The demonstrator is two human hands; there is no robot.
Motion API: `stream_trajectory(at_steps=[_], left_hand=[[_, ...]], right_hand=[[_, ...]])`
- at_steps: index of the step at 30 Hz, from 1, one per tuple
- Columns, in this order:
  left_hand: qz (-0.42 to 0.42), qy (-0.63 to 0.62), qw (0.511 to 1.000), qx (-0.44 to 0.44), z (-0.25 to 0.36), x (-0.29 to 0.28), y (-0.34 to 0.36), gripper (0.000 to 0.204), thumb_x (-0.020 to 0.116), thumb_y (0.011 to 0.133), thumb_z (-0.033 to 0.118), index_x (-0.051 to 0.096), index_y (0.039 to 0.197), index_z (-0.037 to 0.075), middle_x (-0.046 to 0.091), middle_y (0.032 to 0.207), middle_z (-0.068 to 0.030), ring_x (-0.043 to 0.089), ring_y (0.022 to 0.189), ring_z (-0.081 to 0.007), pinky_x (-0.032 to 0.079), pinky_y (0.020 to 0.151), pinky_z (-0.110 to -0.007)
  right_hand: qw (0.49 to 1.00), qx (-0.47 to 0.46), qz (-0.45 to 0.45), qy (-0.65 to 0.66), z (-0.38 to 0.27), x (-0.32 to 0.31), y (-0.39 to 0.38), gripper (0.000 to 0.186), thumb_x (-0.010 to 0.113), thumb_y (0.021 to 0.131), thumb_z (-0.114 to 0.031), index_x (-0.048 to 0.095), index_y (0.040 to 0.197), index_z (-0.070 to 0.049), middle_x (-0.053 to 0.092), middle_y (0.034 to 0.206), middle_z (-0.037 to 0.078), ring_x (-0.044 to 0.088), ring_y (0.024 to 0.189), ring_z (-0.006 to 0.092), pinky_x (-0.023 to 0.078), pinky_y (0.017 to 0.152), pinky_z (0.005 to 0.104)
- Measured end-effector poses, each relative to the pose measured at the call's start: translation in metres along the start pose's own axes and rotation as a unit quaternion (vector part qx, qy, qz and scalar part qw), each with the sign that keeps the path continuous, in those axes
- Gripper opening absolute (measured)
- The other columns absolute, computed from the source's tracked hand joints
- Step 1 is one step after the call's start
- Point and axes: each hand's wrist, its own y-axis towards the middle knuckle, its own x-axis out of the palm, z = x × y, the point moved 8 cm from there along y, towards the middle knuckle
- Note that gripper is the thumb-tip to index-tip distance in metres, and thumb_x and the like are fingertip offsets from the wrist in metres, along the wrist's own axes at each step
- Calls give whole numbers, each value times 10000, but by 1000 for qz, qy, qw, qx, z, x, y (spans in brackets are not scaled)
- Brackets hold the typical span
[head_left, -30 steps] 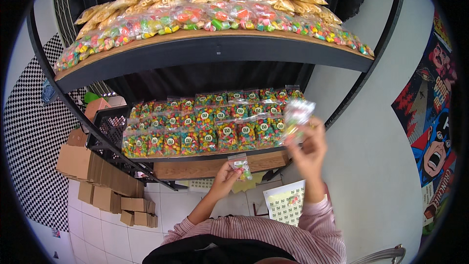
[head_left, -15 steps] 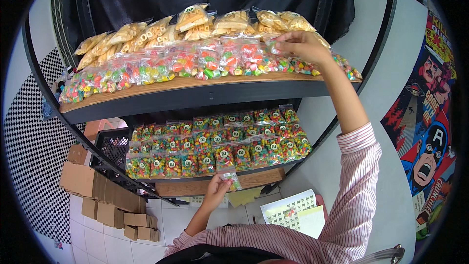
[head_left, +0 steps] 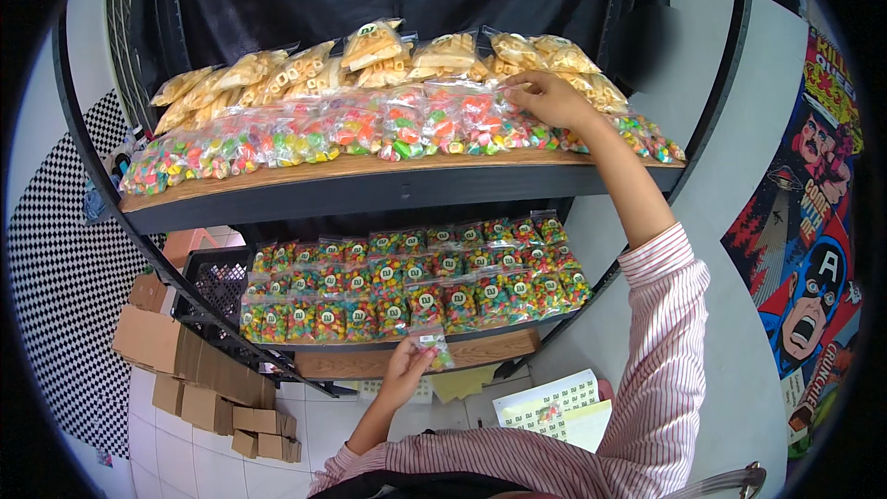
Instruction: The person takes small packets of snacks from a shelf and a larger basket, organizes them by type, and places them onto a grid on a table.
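Note:
Low in front of the shelving, my left hand (head_left: 407,368) pinches a small clear bag of candy (head_left: 434,352) by its side. My right hand (head_left: 551,100) reaches up to the upper shelf, its fingers bent over the top of a clear candy bag (head_left: 514,120). The fingers look closed on the plastic edge, though the fingertips are partly hidden. Beside it, bags of bright pink, orange and green candy (head_left: 402,129) lean in a row along the front of that shelf (head_left: 388,187). Behind them lie bags of pale yellow, tube-shaped snacks (head_left: 371,48).
Rows of multicoloured candy bags (head_left: 360,314) with round labels fill the lower shelf. Cardboard boxes (head_left: 208,374) and a black crate (head_left: 217,273) stand at the left. At the lower right lie sticker sheets (head_left: 545,402) with a small bag on them. Posters (head_left: 804,286) cover the right wall.
My right hand has shifted slightly left, and the bag it held up now sits lower, against the upper row. My left hand still holds its bag. The view has shifted a little.

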Motion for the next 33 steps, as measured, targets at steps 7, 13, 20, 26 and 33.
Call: stream_trajectory(at_steps=[7,13,20,26,33], left_hand=[[-78,20,995,57,38,34,20,220,451,848,30,407,1060,-4,471,1072,-72,472,975,-109,383,859,-249],[-32,-16,985,172,109,44,27,243,466,835,22,416,1072,5,494,1044,-74,478,981,-122,383,860,-259],[-99,-24,959,264,148,85,22,428,536,799,50,335,1176,22,422,1152,-96,448,1036,-177,387,862,-317],[-113,31,946,302,160,97,12,598,537,808,248,202,1266,60,304,1243,-140,400,1083,-244,414,822,-368],[-126,50,961,241,134,96,14,489,486,811,136,253,1232,52,284,1261,-119,404,1053,-208,393,790,-321]], right_hand=[[988,-85,67,-115,-6,-21,-11,461,464,771,-472,595,982,-84,589,865,165,554,854,276,393,804,375],[960,-258,56,90,-108,7,-134,271,609,727,-215,546,875,3,555,756,149,556,690,299,436,615,339],[945,-246,-82,200,-104,55,-200,405,648,700,-126,398,993,0,556,743,152,592,708,247,453,594,320],[917,-180,119,337,-71,-36,-131,511,579,757,-40,306,1185,12,570,803,90,569,733,137,452,593,237],[982,-115,104,109,-14,-43,-40,367,666,690,-266,558,927,-7,574,871,129,569,717,157,454,639,291]])
